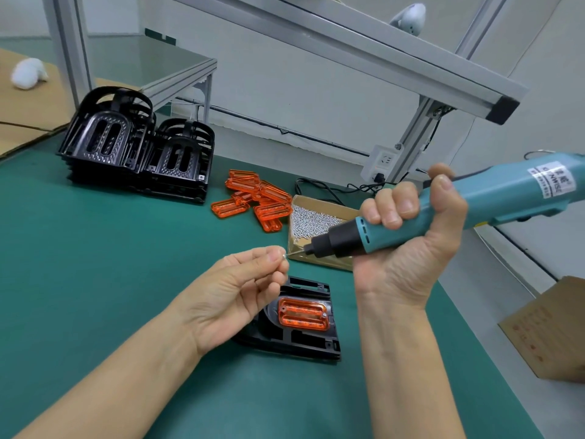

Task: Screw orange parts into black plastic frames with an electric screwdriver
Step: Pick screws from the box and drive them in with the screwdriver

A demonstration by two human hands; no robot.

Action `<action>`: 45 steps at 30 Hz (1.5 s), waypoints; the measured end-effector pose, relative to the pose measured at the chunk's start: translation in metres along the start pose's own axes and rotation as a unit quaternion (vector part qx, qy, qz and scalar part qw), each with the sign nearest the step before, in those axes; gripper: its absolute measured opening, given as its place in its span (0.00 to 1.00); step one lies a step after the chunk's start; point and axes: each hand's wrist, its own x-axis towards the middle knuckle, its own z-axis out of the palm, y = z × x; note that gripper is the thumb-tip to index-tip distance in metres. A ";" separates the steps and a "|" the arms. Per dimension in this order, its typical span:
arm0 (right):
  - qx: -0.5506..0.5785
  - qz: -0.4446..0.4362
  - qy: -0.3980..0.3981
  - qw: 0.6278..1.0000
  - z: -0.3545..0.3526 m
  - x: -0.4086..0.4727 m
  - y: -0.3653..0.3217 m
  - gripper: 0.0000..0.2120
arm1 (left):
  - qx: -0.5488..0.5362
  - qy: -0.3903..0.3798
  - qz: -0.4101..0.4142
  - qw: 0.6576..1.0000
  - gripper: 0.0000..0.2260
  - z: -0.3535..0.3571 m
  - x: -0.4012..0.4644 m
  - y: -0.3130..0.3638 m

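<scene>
The right hand [408,229] is gripping a teal plastic electric screwdriver [443,213] at about 3 o'clock, fingers curled round its smooth barrel, the black ribbed nose and thin metal bit pointing toward 9 o'clock. The left hand [243,293] is pinching a small silvery screw [286,255] between thumb and forefinger, and the screw is meeting the bit tip near the centre, above the bench.

Below the hands, toward 6 o'clock, a glossy black plastic frame [304,337] is lying flat on the green mat [110,264]. A translucent orange part [303,313], a rounded rectangle with two long slots, is sitting in its recess.

Just behind the screwdriver's nose, a shallow cardboard box of screws [316,220] is resting on the mat, heaped with small shiny screws. Beside it, toward 12 o'clock, a loose pile of orange parts [253,198] is lying. At 10 o'clock, stacks of black frames [136,153] with arched ribbed tops are standing together. A brown cardboard carton [547,331] is sitting off the mat at 4 o'clock, and a grey aluminium profile beam [380,49] is crossing overhead.
</scene>
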 end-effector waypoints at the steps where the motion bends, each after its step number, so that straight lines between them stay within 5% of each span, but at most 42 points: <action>1: 0.000 0.000 0.000 1.000 0.000 0.000 0.000 0.02 | 0.003 -0.001 0.000 1.000 0.03 0.000 0.000 0.000; 24: -0.013 -0.003 0.054 0.998 -0.010 -0.003 0.009 0.03 | 0.063 0.024 0.045 0.997 0.03 -0.001 0.001 -0.009; 29: -0.019 0.005 0.034 0.999 -0.020 0.006 -0.001 0.02 | 0.156 0.071 0.106 0.980 0.18 -0.003 -0.002 -0.001; 31: -0.043 0.022 0.013 0.999 -0.026 0.007 -0.001 0.02 | 0.234 0.124 0.160 0.951 0.15 -0.008 -0.001 0.004; 34: -0.088 0.057 -0.022 0.994 -0.036 0.003 0.006 0.05 | 0.434 0.173 0.228 0.854 0.08 -0.016 0.004 0.002; 38: -0.138 0.095 -0.049 0.985 -0.045 -0.004 0.021 0.09 | 0.645 0.162 0.179 0.725 0.11 -0.026 0.009 -0.008; 45: -0.177 0.121 -0.072 0.974 -0.045 -0.008 0.033 0.08 | 0.708 0.124 0.133 0.682 0.15 -0.028 0.013 -0.015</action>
